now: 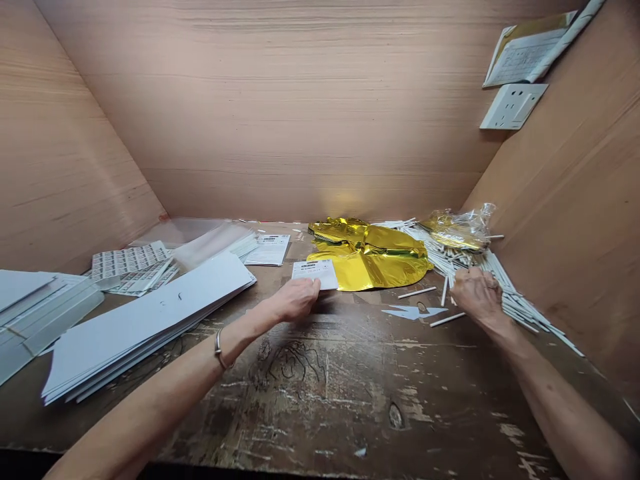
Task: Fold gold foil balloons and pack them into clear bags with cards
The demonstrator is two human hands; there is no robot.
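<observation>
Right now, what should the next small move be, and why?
Probably the right hand should draw one from the pile of white sticks: it is bunched at that pile, though its grip is hidden, while the left hand holds a printed card by the gold foil.

A printed card [320,272] is held by the left hand [299,300] toward the table's [350,387] far edge; along its right edge, white sticks [517,303] are touched by the right hand [477,295].
</observation>
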